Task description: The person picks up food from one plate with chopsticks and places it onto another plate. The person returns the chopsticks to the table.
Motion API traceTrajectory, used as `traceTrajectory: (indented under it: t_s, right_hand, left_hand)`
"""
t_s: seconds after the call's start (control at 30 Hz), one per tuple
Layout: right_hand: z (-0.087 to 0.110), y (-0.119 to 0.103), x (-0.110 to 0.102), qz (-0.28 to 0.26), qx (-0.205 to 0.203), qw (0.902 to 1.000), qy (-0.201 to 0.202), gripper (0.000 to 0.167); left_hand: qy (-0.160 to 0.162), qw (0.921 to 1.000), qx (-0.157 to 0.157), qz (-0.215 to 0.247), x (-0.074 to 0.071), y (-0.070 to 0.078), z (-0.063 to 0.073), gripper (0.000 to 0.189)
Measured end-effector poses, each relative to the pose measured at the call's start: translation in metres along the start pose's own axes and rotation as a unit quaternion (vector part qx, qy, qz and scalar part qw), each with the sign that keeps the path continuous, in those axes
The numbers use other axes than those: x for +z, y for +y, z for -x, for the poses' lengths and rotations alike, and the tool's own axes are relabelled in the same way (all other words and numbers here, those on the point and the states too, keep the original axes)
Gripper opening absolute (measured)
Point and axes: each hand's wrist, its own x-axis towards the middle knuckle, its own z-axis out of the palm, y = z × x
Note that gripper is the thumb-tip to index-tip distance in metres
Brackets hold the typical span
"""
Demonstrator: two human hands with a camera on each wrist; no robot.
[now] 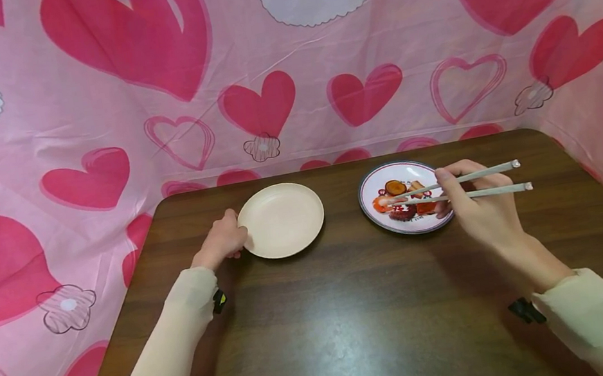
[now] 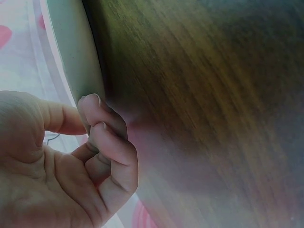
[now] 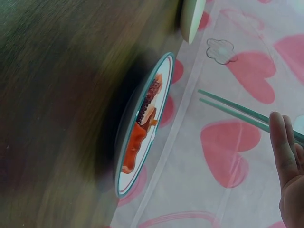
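My left hand [image 1: 221,239] pinches the left rim of a round beige plate [image 1: 281,220], its curled fingers at the plate's edge in the left wrist view. To the right stands a white plate [image 1: 384,177] with a blue rim, bearing several food-like pieces. Among them are a round brown slice [image 1: 395,187], an orange piece [image 1: 379,204] and a bumpy dark red piece [image 3: 148,100]. Over this plate my right hand [image 1: 482,206] holds a pair of pale chopsticks [image 1: 497,190]. Their tips point left, slightly apart, with nothing between them in the right wrist view.
Both plates are near the far edge of a dark brown wooden table [image 1: 311,329], with a gap between them. A pink cloth [image 1: 304,51] printed with hearts hangs behind the table and along its sides.
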Motion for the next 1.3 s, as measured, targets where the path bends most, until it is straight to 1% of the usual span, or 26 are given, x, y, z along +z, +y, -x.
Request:
traceTrajectory:
  t_s: [0.03, 0.1, 0.17, 0.23, 0.4, 0.57, 0.7, 0.8, 0.83, 0.97, 1.1, 1.3]
  right_hand:
    - [0.000, -0.004, 0.000, 0.010, 0.002, 0.9999, 0.003, 0.013]
    - [-0.001, -0.008, -0.001, 0.010, 0.017, 0.9998, 0.001, 0.013]
    - [-0.001, -0.008, -0.002, 0.012, 0.037, 0.9992, -0.002, 0.014]
    - [0.000, 0.000, -0.005, 0.026, 0.050, 0.9984, -0.001, 0.015]
    - [0.001, 0.028, -0.012, 0.019, 0.079, 0.9967, -0.006, 0.018]
    - [0.002, 0.042, -0.017, -0.013, 0.113, 0.9934, -0.021, 0.023]
    - [0.003, 0.048, -0.020, -0.065, 0.162, 0.9845, -0.021, 0.027]
    - [0.002, 0.050, -0.022, -0.095, 0.193, 0.9765, -0.013, 0.031]
    - [0.001, 0.051, -0.022, -0.097, 0.199, 0.9751, -0.011, 0.032]
    - [0.000, 0.055, -0.026, -0.096, 0.216, 0.9717, -0.010, 0.035]
    - [0.001, 0.059, -0.027, -0.099, 0.225, 0.9693, -0.019, 0.035]
    - [0.000, 0.062, -0.027, -0.079, 0.221, 0.9717, -0.028, 0.035]
  left_hand:
    - [0.000, 1.0000, 0.001, -0.001, 0.000, 0.000, 0.000, 0.032]
    - [-0.001, 1.0000, 0.002, -0.001, 0.000, 0.000, 0.000, 0.032]
    - [-0.002, 1.0000, 0.007, -0.004, -0.001, 0.000, 0.001, 0.031]
    - [-0.002, 0.9999, 0.009, -0.007, -0.001, 0.001, 0.001, 0.031]
    - [-0.002, 0.9999, 0.010, -0.009, -0.001, 0.001, 0.001, 0.031]
    - [-0.001, 1.0000, 0.006, -0.006, -0.001, 0.000, 0.000, 0.032]
    - [-0.001, 1.0000, 0.004, -0.004, 0.000, 0.000, 0.000, 0.032]
    - [-0.001, 1.0000, 0.005, -0.002, -0.001, 0.000, 0.000, 0.031]
    - [-0.001, 1.0000, 0.005, -0.003, -0.002, 0.000, 0.000, 0.031]
    - [-0.003, 1.0000, 0.005, -0.003, -0.002, 0.001, 0.001, 0.030]
    - [-0.002, 1.0000, 0.002, -0.006, -0.001, 0.000, -0.001, 0.029]
    - [-0.005, 1.0000, 0.003, 0.001, -0.001, 0.000, 0.001, 0.034]
